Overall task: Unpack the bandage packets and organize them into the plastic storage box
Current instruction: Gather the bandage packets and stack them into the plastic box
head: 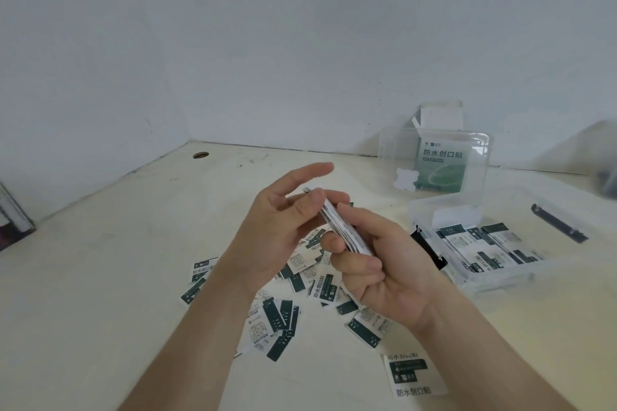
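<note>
- Hands meet above a cream table (100, 243): the left hand (280, 230) is raised, index finger stretched out, thumb resting on the top of a stack of bandage packets (344, 230).
- The right hand (377, 274) grips that stack edge-on between thumb and curled fingers.
- Loose packets (283, 320) lie scattered on the table beneath both hands, before a plain white wall.
- At right, the clear plastic storage box (494, 243) sits open, with packets lying inside.
- Behind it stands an opened carton (440, 160) printed "防水创口贴".
</note>
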